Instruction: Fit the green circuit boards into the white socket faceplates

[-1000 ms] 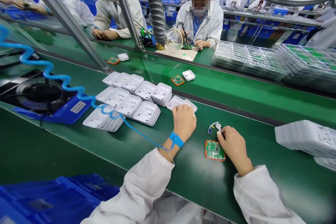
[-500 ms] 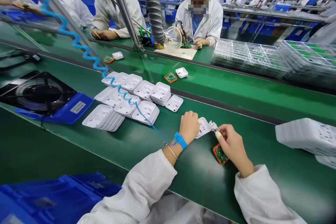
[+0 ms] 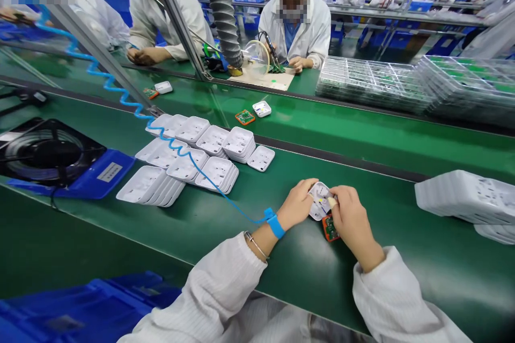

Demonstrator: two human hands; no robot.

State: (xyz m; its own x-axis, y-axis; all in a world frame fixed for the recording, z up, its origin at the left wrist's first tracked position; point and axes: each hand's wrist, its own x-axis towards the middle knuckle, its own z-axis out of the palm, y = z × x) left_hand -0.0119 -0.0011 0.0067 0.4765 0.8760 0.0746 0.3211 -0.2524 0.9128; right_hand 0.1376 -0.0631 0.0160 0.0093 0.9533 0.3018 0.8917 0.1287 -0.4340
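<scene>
My left hand [image 3: 300,203] is closed on the left edge of a square white plastic housing [image 3: 317,211], which is tilted so its inside faces me. A blue wrist strap with a coiled cord is on this wrist. At the housing's right edge, the fingers of my right hand [image 3: 351,217] curl round the rim, with the covered thumb over the inside. A small white part with a blue bit and a yellow spot shows in the housing, partly hidden by the thumb. Just below, an orange-edged green circuit board [image 3: 330,229] lies on the green bench, partly behind my right hand.
Several stacks of white housings [image 3: 215,172] stand left, beside a black fan [image 3: 52,144]. More stacked housings [image 3: 462,195] stand right. Across a dark rail [image 3: 350,159], a board [image 3: 245,117] and a filled housing [image 3: 262,109] lie on the green belt. A co-worker [image 3: 295,21] sits opposite.
My right hand has brought the small white part into the housing and now grips its right edge. The housing has turned and tilted up in my left hand. The view has shifted slightly.
</scene>
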